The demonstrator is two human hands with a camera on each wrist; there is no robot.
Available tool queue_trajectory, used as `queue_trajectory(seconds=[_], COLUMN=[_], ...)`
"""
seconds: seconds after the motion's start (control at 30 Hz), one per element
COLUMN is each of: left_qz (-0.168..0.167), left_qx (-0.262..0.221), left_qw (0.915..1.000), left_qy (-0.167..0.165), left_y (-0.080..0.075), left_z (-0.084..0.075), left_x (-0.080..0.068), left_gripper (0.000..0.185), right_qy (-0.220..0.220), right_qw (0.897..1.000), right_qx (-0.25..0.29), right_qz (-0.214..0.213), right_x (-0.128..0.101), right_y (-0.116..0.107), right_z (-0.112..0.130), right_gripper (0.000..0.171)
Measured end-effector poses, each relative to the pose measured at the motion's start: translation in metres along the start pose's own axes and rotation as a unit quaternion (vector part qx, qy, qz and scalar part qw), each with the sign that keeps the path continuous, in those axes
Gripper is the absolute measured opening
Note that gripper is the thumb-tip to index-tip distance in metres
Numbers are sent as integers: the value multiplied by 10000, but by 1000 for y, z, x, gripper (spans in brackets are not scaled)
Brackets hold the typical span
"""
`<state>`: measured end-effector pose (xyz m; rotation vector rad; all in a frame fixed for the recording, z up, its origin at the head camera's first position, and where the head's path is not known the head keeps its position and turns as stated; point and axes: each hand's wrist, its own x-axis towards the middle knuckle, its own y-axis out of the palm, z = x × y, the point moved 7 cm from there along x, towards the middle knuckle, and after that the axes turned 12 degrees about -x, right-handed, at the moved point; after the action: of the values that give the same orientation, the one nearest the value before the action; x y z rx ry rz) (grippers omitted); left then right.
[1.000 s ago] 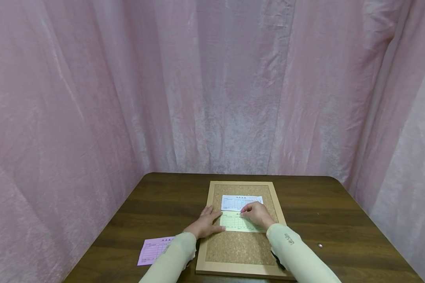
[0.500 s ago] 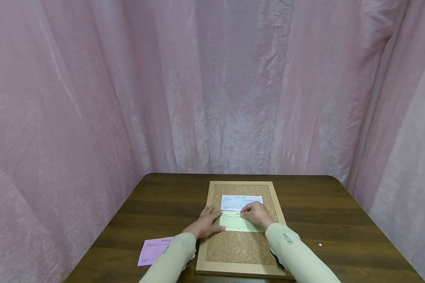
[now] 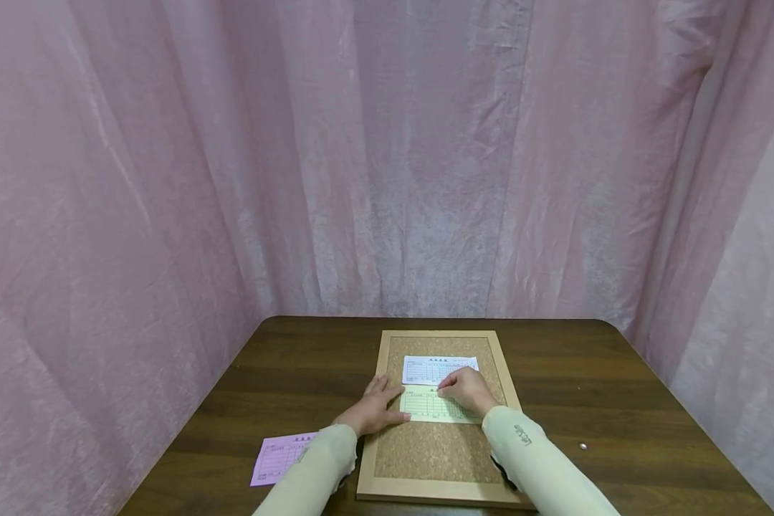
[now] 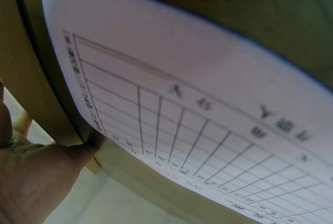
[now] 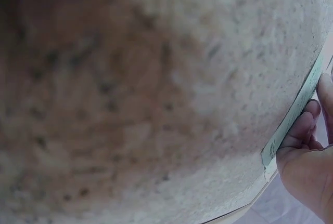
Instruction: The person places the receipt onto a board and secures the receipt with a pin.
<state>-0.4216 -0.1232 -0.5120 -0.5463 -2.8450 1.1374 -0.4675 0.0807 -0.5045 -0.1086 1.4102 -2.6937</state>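
Observation:
A pale green printed form [image 3: 428,407] lies on a wood-framed cork board [image 3: 438,455], just below a white form [image 3: 421,370]. My left hand [image 3: 370,410] rests with spread fingers over the board's left frame, its fingertips at the green form's left edge. Near the top middle of that form, my right hand [image 3: 469,390] has thumb and index finger pinched together, tips close to the paper. Whatever small thing they pinch is hidden by the fingers. In the right wrist view, curled fingers [image 5: 299,130] sit beside the green form [image 5: 286,125], seen edge-on.
A purple form [image 3: 277,459] lies on the dark wooden table [image 3: 574,380] left of the board, partly under the left sleeve; it fills much of the left wrist view. A small shiny round piece [image 3: 583,446] lies to the right. Pink curtains [image 3: 426,179] hang behind.
Both hands keep their places on the board and green form. The right sleeve has shifted very slightly left.

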Motion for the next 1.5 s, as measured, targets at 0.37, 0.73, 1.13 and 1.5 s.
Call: queue_trajectory(seconds=[0.37, 0.73, 1.13, 1.5], left_qz=[-12, -36, -56, -59], left_qx=[29, 99, 79, 97], left_qw=[10000, 9999, 9999, 9999], left_qy=[45, 108, 84, 91], left_y=[1, 1, 3, 2], left_z=[-2, 0, 2, 1], left_x=[0, 2, 0, 0], left_gripper=[69, 69, 69, 69], right_qy=[-8, -143, 9, -54], right_qw=[9999, 9991, 9997, 9997], right_qx=[-97, -294, -29, 99], right_qz=[-39, -270, -245, -203], right_x=[0, -4, -4, -3], right_y=[-1, -4, 0, -1], right_z=[1, 8, 0, 0], right_gripper=[8, 6, 5, 8])
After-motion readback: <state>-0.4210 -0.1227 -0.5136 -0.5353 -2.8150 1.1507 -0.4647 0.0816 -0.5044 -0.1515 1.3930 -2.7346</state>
